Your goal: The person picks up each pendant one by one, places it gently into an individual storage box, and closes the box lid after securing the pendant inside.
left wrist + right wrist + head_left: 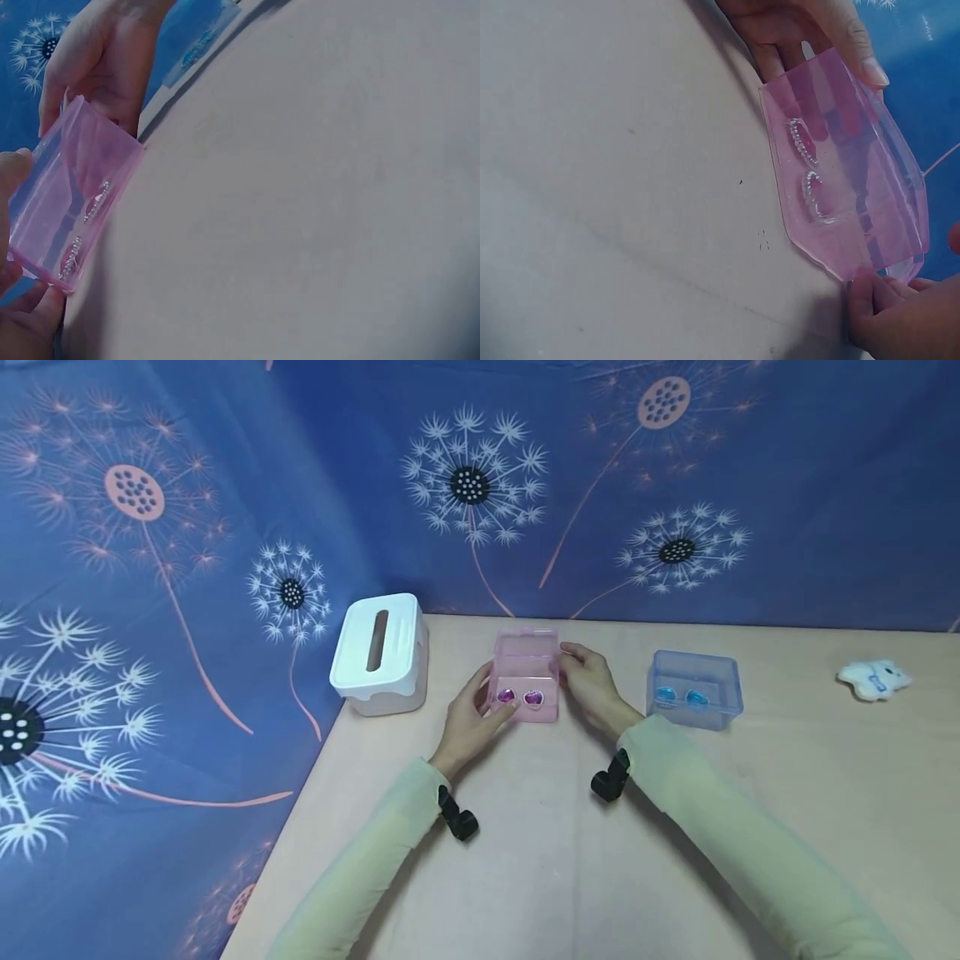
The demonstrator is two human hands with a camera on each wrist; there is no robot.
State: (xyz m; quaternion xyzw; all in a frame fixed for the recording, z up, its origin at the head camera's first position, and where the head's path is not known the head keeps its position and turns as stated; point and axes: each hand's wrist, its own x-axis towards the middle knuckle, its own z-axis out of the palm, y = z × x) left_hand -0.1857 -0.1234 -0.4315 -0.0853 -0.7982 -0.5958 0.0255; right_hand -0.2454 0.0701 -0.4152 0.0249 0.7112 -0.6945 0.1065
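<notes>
A clear pink plastic box (543, 712) stands on the table between both hands, with its lid (525, 643) apparently raised at the back. Two purple gems rimmed with silvery beads (533, 698) show at its front. My left hand (467, 722) grips the box's left side, the thumb near the front and the fingers along the side. From the right, my right hand (592, 685) holds the box by its side, high up near the lid. In the right wrist view, right-hand fingertips (862, 292) pinch the pink box's end (855, 247).
Right of the right hand stands a clear blue box (712, 714) with two blue gems (697, 697). A white tissue box (397, 697) stands at the left. Far right lies a small white animal-shaped item (873, 680). Behind the table (540, 827) hangs a blue dandelion-print cloth (360, 468).
</notes>
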